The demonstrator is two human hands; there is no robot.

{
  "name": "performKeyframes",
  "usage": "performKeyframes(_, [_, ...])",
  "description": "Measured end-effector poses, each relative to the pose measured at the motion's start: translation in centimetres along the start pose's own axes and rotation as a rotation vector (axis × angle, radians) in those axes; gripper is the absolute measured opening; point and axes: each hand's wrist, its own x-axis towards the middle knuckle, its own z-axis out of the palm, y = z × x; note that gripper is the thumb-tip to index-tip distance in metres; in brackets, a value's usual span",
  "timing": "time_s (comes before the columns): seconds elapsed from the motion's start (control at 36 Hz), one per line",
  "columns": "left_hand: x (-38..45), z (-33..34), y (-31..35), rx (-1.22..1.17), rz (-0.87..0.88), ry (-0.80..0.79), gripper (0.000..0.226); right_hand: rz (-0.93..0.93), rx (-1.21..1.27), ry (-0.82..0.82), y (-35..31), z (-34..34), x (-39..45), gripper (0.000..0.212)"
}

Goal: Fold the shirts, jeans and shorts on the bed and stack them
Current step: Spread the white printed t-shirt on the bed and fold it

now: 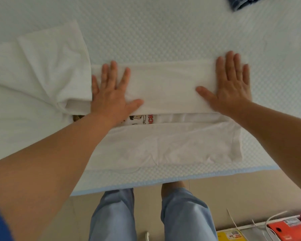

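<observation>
Near the front edge of the bed, in the head view, we have a white shirt spread lengthwise, its long axis running side to side, parallel to that edge. Its far long side is turned over toward us as a band, the near side is turned up likewise, and a strip of printed front shows in the gap between the two flaps. Our left hand lies flat on the left end of the far flap, fingers straight and fanned, thumb pointing right along the flap's near hem; it pinches nothing. Our right hand lies flat on the right end of the same flap, fingers spread, thumb pointing left, likewise only pressing. Both forearms reach forward from the front edge, palms down, wrists low over the cloth. Left of our left hand the shirt's upper part bunches loosely, with a sleeve lying toward the far left, so that end is the untidy one and our left hand is nearer it. We judge the next move to be a fold along the long axis, bringing one end across to the other, and the left end probably needs flattening first. A dark blue garment lies at the far right corner, well apart. Boxes sit on the floor below right.
</observation>
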Motion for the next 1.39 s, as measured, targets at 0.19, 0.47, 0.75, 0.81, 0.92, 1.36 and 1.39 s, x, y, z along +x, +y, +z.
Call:
performKeyframes(0.19, [-0.3, -1.0, -0.1, -0.004, -0.028, -0.067, 0.102, 0.027, -0.032, -0.062, -1.0, -1.8, -0.5, 0.1])
performKeyframes(0.47, [-8.9, -5.9, -1.2, -0.397, -0.117, 0.261, 0.03, -0.15, 0.386, -0.09, -12.5, -5.9, -3.9, 0.055])
performKeyframes(0.75, [-13.1, -5.4, -13.5, -0.35, -0.589, 0.208, 0.043, 0.087, 0.756, -0.401, -27.6, -7.7, 1.4, 0.056])
performKeyframes(0.81, [-13.1, -4.6, -16.2, -0.319, -0.645, 0.176, 0.051, 0.16, 0.769, -0.418, -29.9, -7.3, 2.6, 0.053])
performKeyframes(0.92, [-13.0, -3.7, -20.3, -0.388, -0.647, 0.17, 0.048, 0.35, 0.807, -0.405, -33.3, -6.3, 3.7, 0.057])
performKeyframes(1.36, [-6.8, -6.7, -27.2, -1.089, -0.75, 0.045, 0.043, 0.511, 0.476, -0.005, -36.9, -6.9, 3.2, 0.052])
performKeyframes(1.39, [-6.5, -6.8, -27.4, -1.106, -0.746, 0.037, 0.032, 0.443, 0.453, 0.098, -37.3, -7.1, 2.5, 0.051])
